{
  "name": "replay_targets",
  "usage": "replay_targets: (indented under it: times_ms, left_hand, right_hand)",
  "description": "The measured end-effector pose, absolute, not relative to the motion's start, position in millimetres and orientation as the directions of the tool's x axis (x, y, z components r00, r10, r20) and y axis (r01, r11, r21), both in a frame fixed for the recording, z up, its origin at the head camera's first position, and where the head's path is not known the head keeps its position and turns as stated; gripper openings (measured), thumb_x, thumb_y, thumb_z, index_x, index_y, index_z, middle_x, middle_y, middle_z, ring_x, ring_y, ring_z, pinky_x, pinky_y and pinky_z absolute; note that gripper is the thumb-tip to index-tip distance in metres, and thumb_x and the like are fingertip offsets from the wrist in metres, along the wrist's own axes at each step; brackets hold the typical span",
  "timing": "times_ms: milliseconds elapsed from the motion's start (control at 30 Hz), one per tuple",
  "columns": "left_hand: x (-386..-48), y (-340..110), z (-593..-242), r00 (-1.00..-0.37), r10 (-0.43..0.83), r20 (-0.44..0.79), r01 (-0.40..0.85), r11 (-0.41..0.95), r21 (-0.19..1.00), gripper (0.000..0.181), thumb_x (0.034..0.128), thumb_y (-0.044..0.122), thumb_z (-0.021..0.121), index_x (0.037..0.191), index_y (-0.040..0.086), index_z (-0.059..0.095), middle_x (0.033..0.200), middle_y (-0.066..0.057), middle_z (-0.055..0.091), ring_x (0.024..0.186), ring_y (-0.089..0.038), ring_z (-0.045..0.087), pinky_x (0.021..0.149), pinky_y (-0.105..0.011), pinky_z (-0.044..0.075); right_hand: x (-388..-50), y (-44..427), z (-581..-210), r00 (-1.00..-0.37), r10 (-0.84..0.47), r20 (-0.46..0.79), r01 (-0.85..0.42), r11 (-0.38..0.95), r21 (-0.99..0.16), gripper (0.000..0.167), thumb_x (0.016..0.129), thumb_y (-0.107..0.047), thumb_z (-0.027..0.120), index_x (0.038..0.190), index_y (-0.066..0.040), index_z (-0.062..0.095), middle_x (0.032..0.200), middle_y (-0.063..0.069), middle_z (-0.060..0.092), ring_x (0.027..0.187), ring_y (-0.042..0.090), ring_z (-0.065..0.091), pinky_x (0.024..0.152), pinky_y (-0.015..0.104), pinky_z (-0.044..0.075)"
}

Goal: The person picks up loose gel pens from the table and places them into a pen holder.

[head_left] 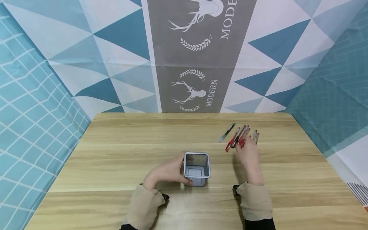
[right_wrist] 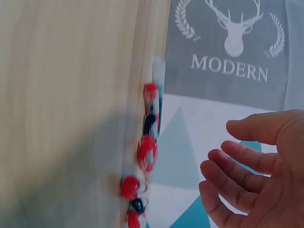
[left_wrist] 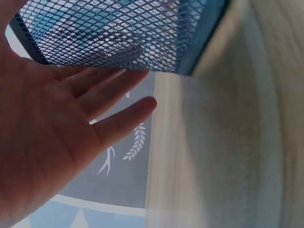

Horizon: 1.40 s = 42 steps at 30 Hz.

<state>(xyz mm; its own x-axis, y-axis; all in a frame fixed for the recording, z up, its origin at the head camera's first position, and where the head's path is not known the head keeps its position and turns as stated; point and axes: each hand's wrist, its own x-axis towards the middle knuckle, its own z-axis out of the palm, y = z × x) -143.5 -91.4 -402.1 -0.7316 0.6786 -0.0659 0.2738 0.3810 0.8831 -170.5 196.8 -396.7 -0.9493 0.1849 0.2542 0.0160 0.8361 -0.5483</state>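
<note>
A mesh holder [head_left: 197, 172] is gripped between thumb and fingers by the left hand [head_left: 169, 171] mid-way across the wooden surface [head_left: 138, 137], while the right hand [head_left: 248, 155], its fingers apart and gently bent, is held above pens [head_left: 237, 139] at far right.

The mesh cup [head_left: 198, 182] looks to be metal: its walls form a rough, see-through lattice, while its rim and edge bands are smooth with a low sheen. The tabletop [head_left: 129, 140] shows wood grain under a smooth, satin finish that takes a pale, soft glare toward the near side. The pens [head_left: 233, 139] appear to be plastic, with smooth barrels and shiny red and black caps. The printed backdrop [head_left: 187, 57] is matt cloth, lightly creased; the gridded blue cloth [head_left: 28, 111] is matt too, and rippled. The beige cuffs [head_left: 256, 201] are dull fabric.
</note>
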Motion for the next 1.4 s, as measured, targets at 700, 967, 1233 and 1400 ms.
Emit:
replay_targets:
  times_ms: [700,967,1233,1400]
  left_hand:
    - [-145,-90,-410,-0.759,0.648,-0.068,0.263,0.4,0.878,0.076,0.0616,0.013,0.08,0.124,0.011,0.037,0.116,-0.01,0.056,0.109,-0.025,0.052,0.096,-0.035,0.038]
    - [-146,-91,-408,-0.761,0.645,-0.074,0.251,0.397,0.883,0.079,0.0629,0.011,0.08,0.128,0.013,0.035,0.117,-0.011,0.055,0.108,-0.025,0.052,0.094,-0.035,0.038]
    - [-147,-92,-407,-0.756,0.65,-0.081,0.249,0.4,0.882,0.08,0.0627,0.012,0.079,0.128,0.015,0.034,0.117,-0.01,0.054,0.107,-0.024,0.052,0.094,-0.035,0.038]
    - [-147,-92,-408,-0.756,0.648,-0.087,0.251,0.41,0.877,0.08,0.0631,0.014,0.08,0.128,0.015,0.034,0.116,-0.009,0.055,0.107,-0.023,0.052,0.093,-0.035,0.039]
  right_hand:
    - [-163,232,-406,-0.936,0.344,0.068,0.259,0.81,-0.525,0.032,0.081,-0.003,0.053,0.109,0.012,0.051,0.094,0.031,0.056,0.079,0.041,0.054,0.062,0.045,0.043]
    - [-162,239,-403,-0.956,0.266,-0.124,0.292,0.829,-0.477,0.039,0.081,-0.006,0.054,0.115,0.012,0.047,0.108,0.035,0.053,0.092,0.047,0.052,0.074,0.05,0.043]
    - [-162,241,-403,-0.953,0.261,-0.156,0.304,0.818,-0.488,0.041,0.079,-0.011,0.063,0.109,0.011,0.048,0.103,0.032,0.055,0.083,0.038,0.052,0.068,0.043,0.042]
    - [-160,241,-404,-0.948,0.281,-0.15,0.318,0.813,-0.487,0.037,0.079,-0.012,0.065,0.103,0.01,0.048,0.095,0.029,0.056,0.078,0.035,0.051,0.064,0.041,0.041]
